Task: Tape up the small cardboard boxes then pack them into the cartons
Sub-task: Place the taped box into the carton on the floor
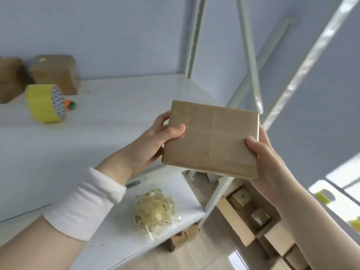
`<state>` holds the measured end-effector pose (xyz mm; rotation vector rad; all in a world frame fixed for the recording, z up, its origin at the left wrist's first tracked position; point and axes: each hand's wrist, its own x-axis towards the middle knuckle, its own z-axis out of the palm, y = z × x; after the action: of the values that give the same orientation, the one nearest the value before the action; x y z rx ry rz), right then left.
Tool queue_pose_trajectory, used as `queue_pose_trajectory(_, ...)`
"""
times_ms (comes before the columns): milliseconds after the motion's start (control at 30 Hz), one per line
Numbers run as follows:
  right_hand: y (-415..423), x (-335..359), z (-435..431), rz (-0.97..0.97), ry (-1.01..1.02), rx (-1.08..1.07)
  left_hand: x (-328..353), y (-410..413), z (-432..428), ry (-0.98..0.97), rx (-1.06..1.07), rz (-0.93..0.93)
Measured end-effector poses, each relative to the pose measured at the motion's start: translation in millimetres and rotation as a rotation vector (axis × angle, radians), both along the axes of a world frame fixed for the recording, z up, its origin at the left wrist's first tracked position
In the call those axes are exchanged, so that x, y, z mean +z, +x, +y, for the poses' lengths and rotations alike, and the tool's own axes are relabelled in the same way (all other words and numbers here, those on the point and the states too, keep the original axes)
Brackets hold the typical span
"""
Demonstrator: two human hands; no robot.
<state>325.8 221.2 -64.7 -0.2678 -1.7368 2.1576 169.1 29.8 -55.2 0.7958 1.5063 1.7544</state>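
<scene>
A white knitted sleeve [85,203] covers the left forearm. Both hands hold up a small flat brown cardboard box [212,139] with glossy clear tape across its face, clear of the white table [97,133]. The left hand [153,141] grips the box's left edge, thumb pressed on the front face and fingers curled behind. The right hand [270,162] clasps the right edge, thumb on the front and fingers wrapped round the back.

Below the box, a crumpled wad of used clear tape [155,209] lies on the table. On the floor to the right, an open brown cardboard carton [233,221] holds small boxes.

Further back on the table, a yellow tape roll [41,103] lies beside a small orange-and-green object [69,105]. Brown cardboard boxes [53,72] sit against the wall.
</scene>
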Motion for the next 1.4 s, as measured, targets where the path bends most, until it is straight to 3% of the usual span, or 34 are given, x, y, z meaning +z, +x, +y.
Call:
queue_pose_trajectory(133, 81, -20, 27, -0.120, -0.075, -0.051, -15, 40, 47, -0.039, -0.185, 0.060)
queue_pose_trajectory(300, 177, -91, 54, -0.215, -0.244, -0.353, -75, 107, 117, -0.192, -0.418, 0.050)
queue_pose_trajectory(467, 251, -172, 70, -0.290, -0.582, -0.735, -175, 195, 176, -0.457, -0.461, -0.145)
queue_pose_trajectory(600, 283, -218, 84, -0.326, -0.736, -0.859, -239, 258, 218, -0.482, -0.518, -0.383)
queue_pose_trajectory(800, 300, -261, 135, -0.513, -0.749, -0.837, -296, 270, 306, -0.471, -0.401, -0.500)
queue_pose_trajectory(933, 291, -287, 201, -0.516, -0.746, -0.810, -325, 244, 382, -0.545, -0.490, -0.446)
queue_pose_trajectory(1100, 249, -343, 292, -0.552, -0.849, -0.956, -368, 211, 475, -0.726, -0.625, -0.414)
queue_pose_trajectory(1200, 219, -390, 347, -0.579, -0.903, -1.021, -415, 196, 525, -0.764, -0.685, -0.308)
queue_pose_trajectory(1400, 178, -518, 443, -0.770, -0.906, -0.951, -550, 168, 620, -0.814, -0.599, -0.198)
